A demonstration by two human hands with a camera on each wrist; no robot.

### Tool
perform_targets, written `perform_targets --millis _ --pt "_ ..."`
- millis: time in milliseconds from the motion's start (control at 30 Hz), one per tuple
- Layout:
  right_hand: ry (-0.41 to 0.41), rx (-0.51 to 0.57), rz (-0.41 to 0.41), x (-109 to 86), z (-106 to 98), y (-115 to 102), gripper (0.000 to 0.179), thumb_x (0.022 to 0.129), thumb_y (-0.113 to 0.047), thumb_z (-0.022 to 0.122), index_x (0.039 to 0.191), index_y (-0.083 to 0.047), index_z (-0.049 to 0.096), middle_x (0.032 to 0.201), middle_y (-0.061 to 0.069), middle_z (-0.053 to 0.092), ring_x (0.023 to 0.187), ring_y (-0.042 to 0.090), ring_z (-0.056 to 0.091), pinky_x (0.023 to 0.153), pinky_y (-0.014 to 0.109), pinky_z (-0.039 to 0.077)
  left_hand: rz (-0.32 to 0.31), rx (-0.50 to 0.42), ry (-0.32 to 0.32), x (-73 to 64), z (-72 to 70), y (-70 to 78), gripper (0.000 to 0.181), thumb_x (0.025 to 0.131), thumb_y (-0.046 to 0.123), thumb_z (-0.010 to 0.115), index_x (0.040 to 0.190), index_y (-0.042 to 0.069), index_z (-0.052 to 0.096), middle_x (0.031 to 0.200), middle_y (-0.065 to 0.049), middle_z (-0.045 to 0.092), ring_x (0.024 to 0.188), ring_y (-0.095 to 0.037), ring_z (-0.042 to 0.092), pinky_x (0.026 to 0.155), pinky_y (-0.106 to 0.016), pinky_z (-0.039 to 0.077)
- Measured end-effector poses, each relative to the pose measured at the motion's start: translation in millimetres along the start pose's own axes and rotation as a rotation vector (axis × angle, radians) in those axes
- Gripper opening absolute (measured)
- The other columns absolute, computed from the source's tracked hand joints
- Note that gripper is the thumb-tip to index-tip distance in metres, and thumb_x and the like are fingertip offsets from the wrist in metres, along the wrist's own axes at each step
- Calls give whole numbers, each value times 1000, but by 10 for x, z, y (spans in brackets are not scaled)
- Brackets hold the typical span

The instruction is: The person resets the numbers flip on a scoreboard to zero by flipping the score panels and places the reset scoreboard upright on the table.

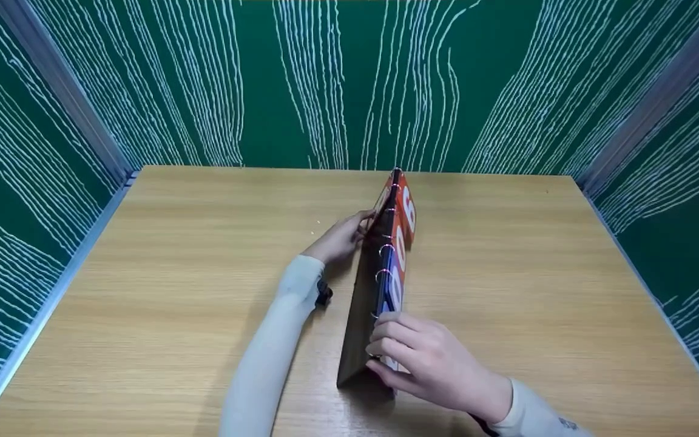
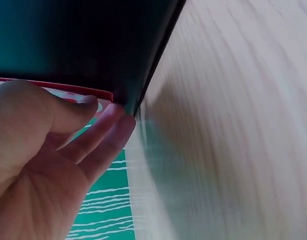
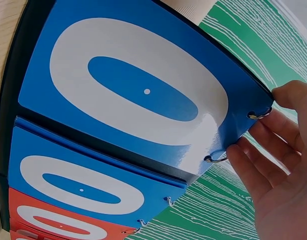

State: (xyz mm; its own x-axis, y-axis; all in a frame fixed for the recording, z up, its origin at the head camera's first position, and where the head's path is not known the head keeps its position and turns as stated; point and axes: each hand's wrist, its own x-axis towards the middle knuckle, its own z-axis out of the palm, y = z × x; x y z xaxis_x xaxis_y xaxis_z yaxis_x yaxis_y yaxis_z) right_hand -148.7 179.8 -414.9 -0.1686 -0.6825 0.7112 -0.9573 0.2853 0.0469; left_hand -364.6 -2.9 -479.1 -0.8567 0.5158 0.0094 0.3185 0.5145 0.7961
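Observation:
A black tabletop flip scoreboard [image 1: 361,309] stands like a tent, its long ridge running away from me. Metal rings [image 3: 259,114] along the ridge carry the number cards. My left hand [image 1: 338,240] is at the far end of the left side; its thumb and fingers pinch a red-edged number card [image 2: 78,95] hanging over the black back. At the near end, my right hand [image 1: 425,361] holds the top edge by the rings, thumb at the corner. Beside it hangs a large blue card [image 3: 143,90] with a white 0. Farther along are a smaller blue 0 card [image 3: 113,197] and red cards [image 1: 407,206].
The scoreboard stands on a light wooden table [image 1: 173,273]. Green panels with white wavy lines [image 1: 361,79] enclose the back and both sides, with metal posts [image 1: 64,79] at the corners.

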Motion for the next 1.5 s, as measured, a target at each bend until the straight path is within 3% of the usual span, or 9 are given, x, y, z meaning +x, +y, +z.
perform_targets --millis 167,333,500,867,1167,1500 --pt "-10 -13 -1 -2 -6 -1 6 92 -17 69 95 -12 68 97 -2 67 101 18 67 93 29 57 1 52 20 -4 1 -26 53 107 8 44 158 20 37 160 -10 43 150 -26 40 126 -42 31" --pt "-21 -6 -2 -5 -15 -7 19 81 -12 80 96 -12 68 97 -2 67 101 18 67 93 29 57 -10 98 33 3 15 -53 54 105 2 44 156 17 40 159 -10 44 151 -27 38 126 -42 29" --pt "-19 -5 -1 0 -24 -6 28 74 -10 85 96 -11 68 98 -2 67 101 19 67 92 29 57 -8 144 60 26 17 -67 49 104 -1 40 152 9 44 155 -14 49 148 -29 42 125 -41 32" --pt "-17 -4 2 2 -24 -10 16 83 -13 78 96 -11 68 98 -2 67 100 19 68 91 29 58 -15 215 169 40 37 -86 46 103 2 47 149 -1 42 148 -25 53 139 -35 52 119 -46 41" --pt "-29 1 15 7 -30 -8 16 84 -13 78 95 -12 68 98 -2 67 100 19 68 91 29 58 -54 246 279 45 21 -75 44 102 1 48 146 -3 44 134 -26 65 121 -38 66 105 -48 52" --pt "-23 2 11 -2 -21 -6 12 87 -14 75 95 -12 67 98 -2 66 100 20 68 89 30 58 -82 250 383 22 5 -105 39 103 1 45 140 -8 47 131 -28 64 123 -38 64 107 -46 51"
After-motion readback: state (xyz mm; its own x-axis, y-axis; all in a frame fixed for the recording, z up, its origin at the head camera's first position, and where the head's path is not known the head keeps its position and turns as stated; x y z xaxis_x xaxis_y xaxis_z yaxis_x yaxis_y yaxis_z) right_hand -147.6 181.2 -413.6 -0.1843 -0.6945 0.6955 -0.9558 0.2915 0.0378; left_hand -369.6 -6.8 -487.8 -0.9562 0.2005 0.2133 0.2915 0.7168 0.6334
